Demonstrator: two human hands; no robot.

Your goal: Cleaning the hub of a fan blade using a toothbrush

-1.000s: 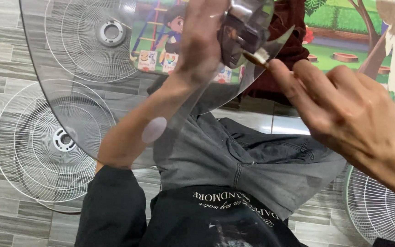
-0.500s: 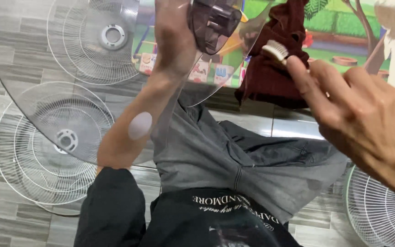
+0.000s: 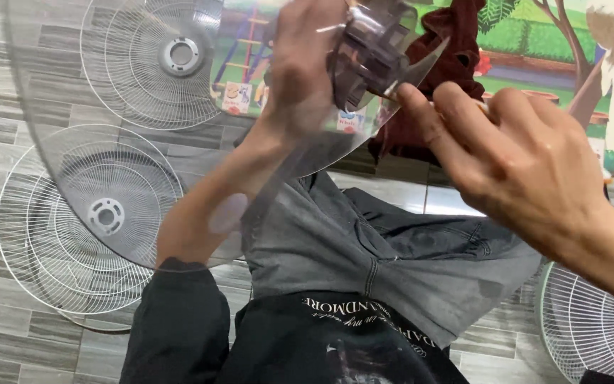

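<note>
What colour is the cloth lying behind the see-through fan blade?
Dark red, like maroon. The cloth shows best in the head view, beyond the fan blade.

The right hand [image 3: 527,160] has brought its brush back against the fan blade's hub [image 3: 367,53].

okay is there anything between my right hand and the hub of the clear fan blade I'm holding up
Nothing visible stands between them. The right hand has its fingertips right at the smoky hub of the clear fan blade, which the left hand holds up. The dark red cloth lies behind, not between. A brush is not clearly visible now.
</note>
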